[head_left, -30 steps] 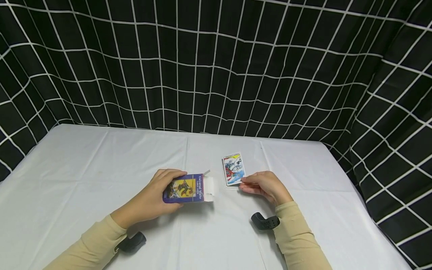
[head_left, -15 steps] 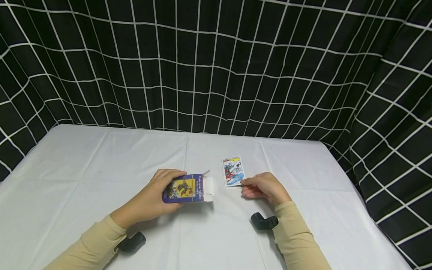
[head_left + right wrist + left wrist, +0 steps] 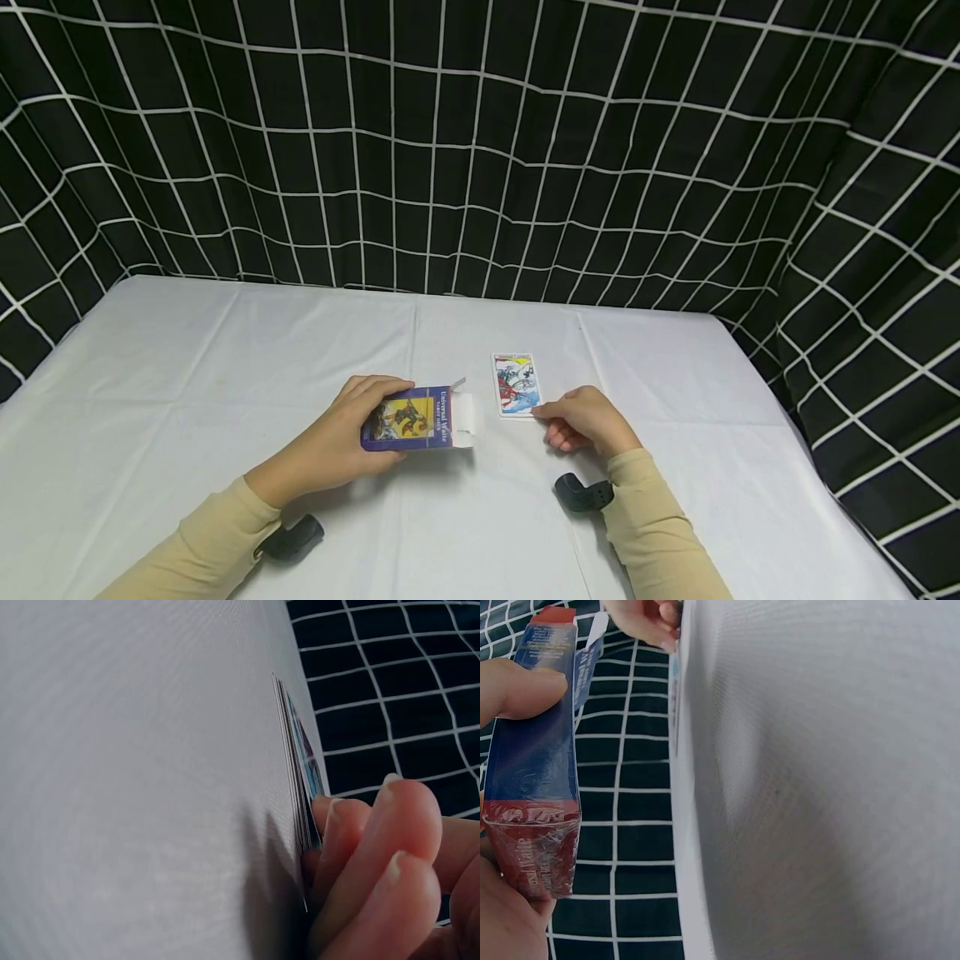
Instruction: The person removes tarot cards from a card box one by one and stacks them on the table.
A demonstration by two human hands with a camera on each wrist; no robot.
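My left hand [image 3: 330, 437] grips a blue tarot card box [image 3: 408, 419] above the table, thumb on one side and fingers on the other. The box's open end, with its white flaps [image 3: 464, 417], faces right. In the left wrist view, the thumb presses the narrow side of the box [image 3: 536, 757], whose closed end is red. A small stack of tarot cards [image 3: 516, 385] lies picture side up on the table. My right hand [image 3: 588, 421] pinches the near right corner of the top card. In the right wrist view that card stands slightly apart from the stack [image 3: 291, 761].
White cloth covers the table [image 3: 225, 358]. A black curtain with a white grid [image 3: 420, 150] hangs behind it and at both sides. A black wrist device [image 3: 583, 493] sits by the right sleeve, another [image 3: 292, 540] by the left.
The top card has come down and slid slightly towards me, now nearly square with the stack. My right hand moved slightly down with it, its lower fingers curling more. The left hand and box stay still.
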